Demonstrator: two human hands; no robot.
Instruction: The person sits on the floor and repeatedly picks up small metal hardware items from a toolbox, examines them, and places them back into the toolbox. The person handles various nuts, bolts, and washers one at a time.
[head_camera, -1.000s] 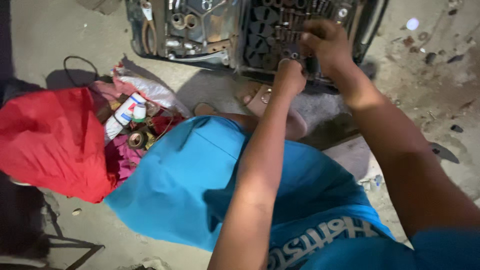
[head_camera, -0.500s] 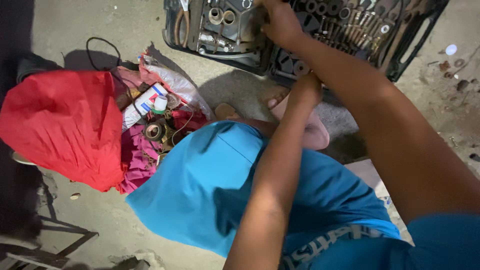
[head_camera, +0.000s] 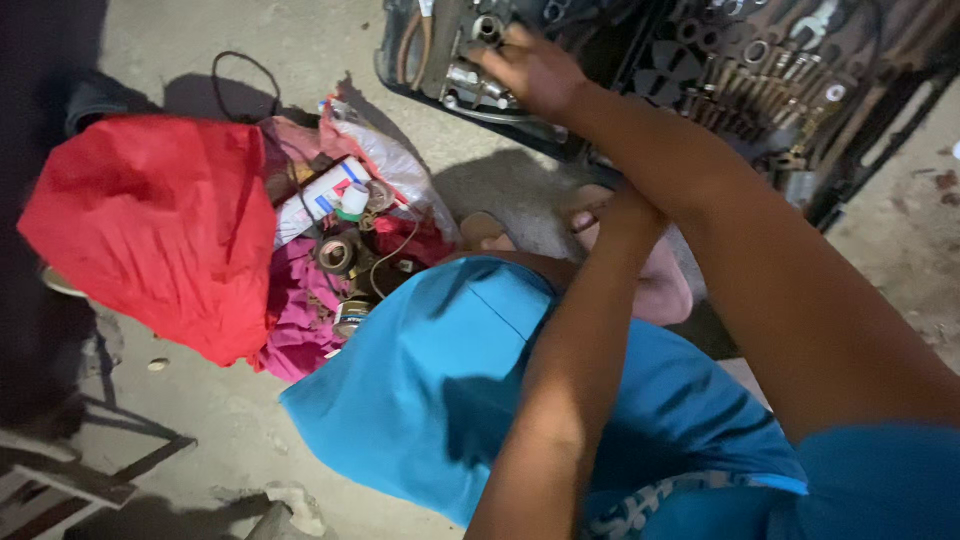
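Toolbox compartments of metal fittings lie under your right hand, whose fingers curl down onto the parts at its left end; whether it pinches one you cannot tell. Your left hand is hidden beneath your right forearm. Left of both hands, a red cloth and a tape roll lie on the floor.

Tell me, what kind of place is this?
Probably an outdoor repair spot on bare ground: a rough grey concrete floor, an open black toolbox of metal sockets and bolts, and a red cloth bag spilling small parts.
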